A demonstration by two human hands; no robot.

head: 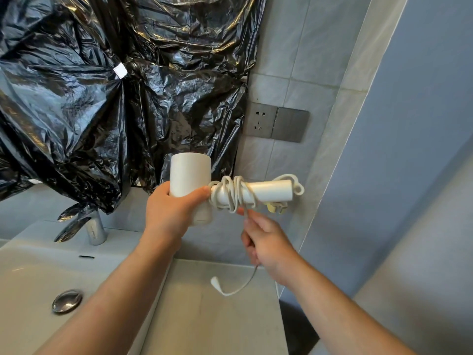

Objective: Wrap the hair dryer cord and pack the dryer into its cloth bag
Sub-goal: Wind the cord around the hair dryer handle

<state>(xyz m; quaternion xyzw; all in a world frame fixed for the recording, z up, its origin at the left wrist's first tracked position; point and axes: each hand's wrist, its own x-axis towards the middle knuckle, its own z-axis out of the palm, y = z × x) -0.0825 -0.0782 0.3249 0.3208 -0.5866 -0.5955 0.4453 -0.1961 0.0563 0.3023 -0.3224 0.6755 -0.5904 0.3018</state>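
Note:
My left hand [169,211] grips the barrel of a white hair dryer [190,175], held in the air above the counter. Its handle [271,192] points right, with several turns of the white cord [231,193] wound around it. A loop of cord hangs off the handle's end. My right hand [266,239] is closed on the loose cord just below the handle. Beneath that hand the cord trails down in a curve to a white end piece [215,281] over the counter. No cloth bag is in view.
A white sink [30,265] with a metal drain and a chrome tap [96,230] is at lower left. A grey counter [210,321] lies below my hands. Black plastic sheeting [115,85] covers the wall. A wall socket [261,120] sits right of it.

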